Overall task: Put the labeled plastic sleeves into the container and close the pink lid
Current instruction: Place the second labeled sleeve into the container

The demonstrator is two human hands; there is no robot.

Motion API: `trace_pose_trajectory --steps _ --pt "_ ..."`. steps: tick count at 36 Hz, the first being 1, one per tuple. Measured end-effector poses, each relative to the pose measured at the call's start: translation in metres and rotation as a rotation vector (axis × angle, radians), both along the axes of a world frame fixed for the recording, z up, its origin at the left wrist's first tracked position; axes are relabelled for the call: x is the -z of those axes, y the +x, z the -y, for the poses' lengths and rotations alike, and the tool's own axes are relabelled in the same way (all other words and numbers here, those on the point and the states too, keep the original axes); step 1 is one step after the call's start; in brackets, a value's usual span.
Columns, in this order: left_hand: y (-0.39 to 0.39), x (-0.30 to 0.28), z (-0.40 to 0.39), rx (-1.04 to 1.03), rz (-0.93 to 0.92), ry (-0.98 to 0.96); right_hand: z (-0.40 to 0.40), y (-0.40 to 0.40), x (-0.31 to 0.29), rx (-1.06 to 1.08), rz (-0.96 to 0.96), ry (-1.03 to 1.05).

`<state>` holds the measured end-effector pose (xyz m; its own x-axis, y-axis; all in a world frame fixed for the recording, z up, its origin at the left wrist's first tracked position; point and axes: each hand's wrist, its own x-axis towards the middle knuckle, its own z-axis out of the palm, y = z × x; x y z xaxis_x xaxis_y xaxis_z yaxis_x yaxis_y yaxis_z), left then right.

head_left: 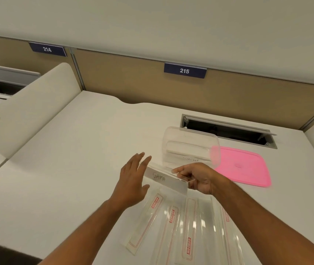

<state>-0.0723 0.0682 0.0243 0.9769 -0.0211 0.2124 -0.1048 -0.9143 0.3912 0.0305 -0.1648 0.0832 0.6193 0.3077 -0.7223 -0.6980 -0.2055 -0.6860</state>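
Several clear plastic sleeves (183, 230) with red printed bands lie fanned out on the white worktop (60, 169) at the near edge, between the person's two forearms. Just above them, the right hand (200, 177) pinches one end of a labeled sleeve (166, 179) between thumb and fingers, its grip closed on the plastic; the white label carries handwritten letters. The sleeve is held off the worktop, tilted, with its far end toward the left hand (133, 178). That hand is spread open with fingers extended; its fingers are at or behind the sleeve's end, and whether they touch it cannot be told.

Just beyond the hands stands the clear container (190, 144), open at the top, with at least one sleeve already inside. The pink lid (246, 167) lies flat on the worktop to the container's right, touching or just beside its base. Farther back, a cable slot (228, 132) is cut into the worktop, and a tan partition carries number plates 214 (47, 49) and 215 (184, 70).
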Motion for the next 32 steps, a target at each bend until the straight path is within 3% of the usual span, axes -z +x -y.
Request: trace_pose_trajectory --steps 10,17,24,32 --pt "0.018 -0.019 -0.004 0.286 0.02 0.146 0.026 0.004 -0.01 -0.211 0.0 -0.037" --pt "0.027 -0.032 0.006 0.304 -0.121 0.139 0.036 0.002 -0.026 -0.444 0.309 -0.33" --pt "0.041 -0.041 0.011 0.292 -0.105 0.14 0.042 0.003 -0.049 -0.577 0.655 -0.555" --pt "0.069 -0.06 0.019 0.291 -0.08 0.125 0.045 0.005 -0.073 -0.731 0.89 -0.838"
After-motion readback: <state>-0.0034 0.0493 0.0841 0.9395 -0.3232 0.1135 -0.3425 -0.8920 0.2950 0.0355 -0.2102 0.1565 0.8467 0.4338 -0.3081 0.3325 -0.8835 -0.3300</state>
